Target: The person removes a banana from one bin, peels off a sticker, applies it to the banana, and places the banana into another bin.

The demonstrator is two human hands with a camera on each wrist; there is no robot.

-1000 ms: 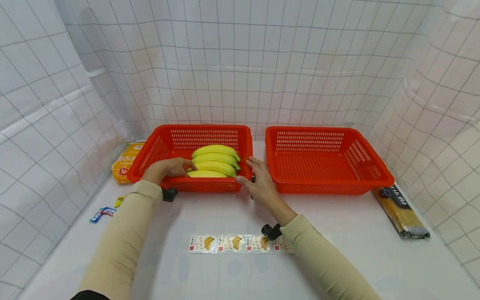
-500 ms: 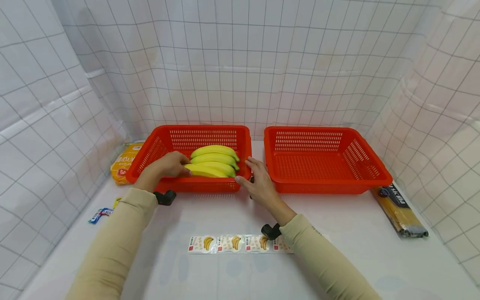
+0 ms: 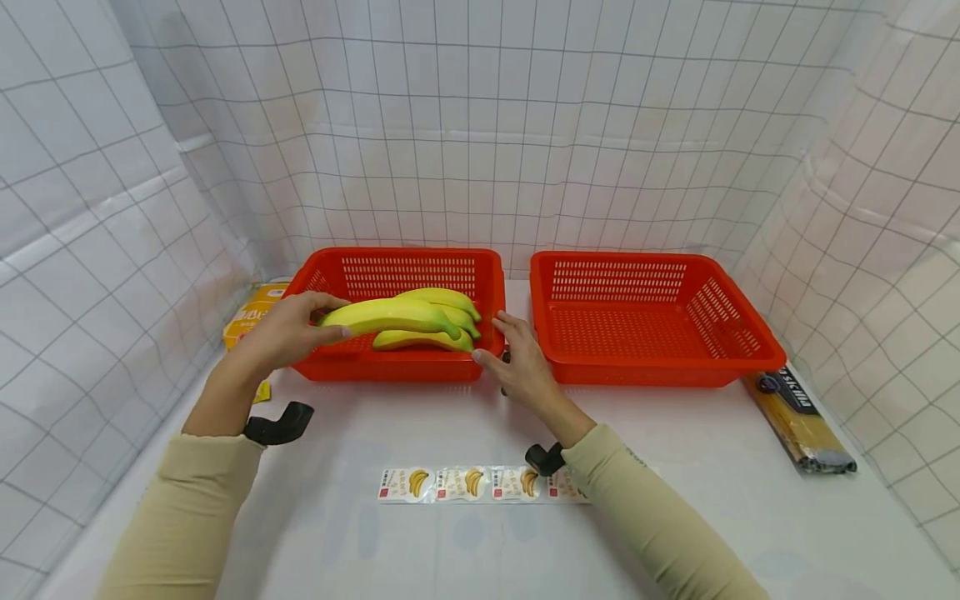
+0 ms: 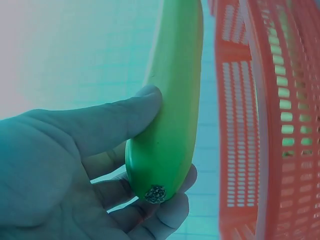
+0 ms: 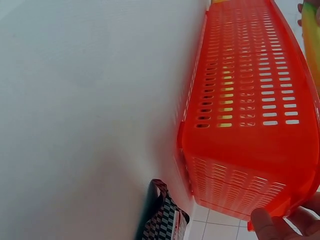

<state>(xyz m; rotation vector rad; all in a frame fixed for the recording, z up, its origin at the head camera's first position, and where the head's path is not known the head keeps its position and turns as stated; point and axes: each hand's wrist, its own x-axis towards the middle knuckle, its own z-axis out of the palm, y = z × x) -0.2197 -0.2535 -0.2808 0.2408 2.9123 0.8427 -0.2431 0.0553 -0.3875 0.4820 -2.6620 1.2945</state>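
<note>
My left hand [image 3: 288, 329] holds a yellow banana [image 3: 390, 317] by its blunt end, raised over the left red basket [image 3: 405, 367]. In the left wrist view the thumb lies along one side of this banana [image 4: 175, 100], with the fingers behind it. More bananas [image 3: 420, 339] lie in the same basket, partly hidden behind the raised one. My right hand [image 3: 522, 367] grips the front right corner of that basket, thumb at the front rim and fingers at the side. The right wrist view shows its fingertips on the basket wall [image 5: 240, 145].
A second red basket [image 3: 660, 373] stands to the right. A strip of banana-picture labels [image 3: 465, 485] lies in front. A pasta packet [image 3: 798, 421] is at the right, an orange package [image 3: 251, 312] behind the left arm, and a small yellow wrapper [image 3: 262, 392] near the left wrist.
My left hand has picked up a banana from the front of the left basket, lifting it and drawing it to the left. The right hand stays at the basket corner.
</note>
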